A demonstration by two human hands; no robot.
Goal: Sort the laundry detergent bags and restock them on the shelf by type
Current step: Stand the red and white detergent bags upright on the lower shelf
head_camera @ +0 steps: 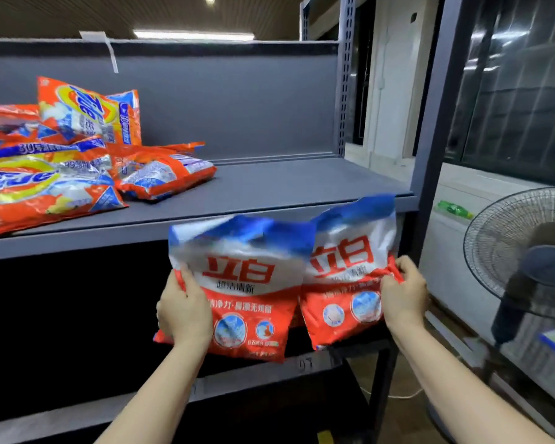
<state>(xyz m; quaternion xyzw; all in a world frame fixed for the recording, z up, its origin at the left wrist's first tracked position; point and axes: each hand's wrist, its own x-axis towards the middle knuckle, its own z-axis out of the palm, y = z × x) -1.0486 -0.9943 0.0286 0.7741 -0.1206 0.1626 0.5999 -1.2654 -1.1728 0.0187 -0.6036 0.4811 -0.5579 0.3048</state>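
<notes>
At centre frame, two white, blue and red detergent bags are held upright side by side in front of the grey shelf's [269,187] front edge. The left hand [183,310] grips the left bag [247,283] by its left edge, thumb across the front and fingers curled behind. The right hand [404,294] pinches the right bag [350,270] at its right edge, fingers bunched on the crumpled film. The two bags touch, the right one slightly overlapped by the left one's edge.

At the left of the frame, a loose heap of orange bags [45,174] lies on the shelf board, one of them leaning against the back panel. The right part of the board is bare. At the lower right stands a fan [526,251], and above it a green bottle [454,209] lies on a white ledge.
</notes>
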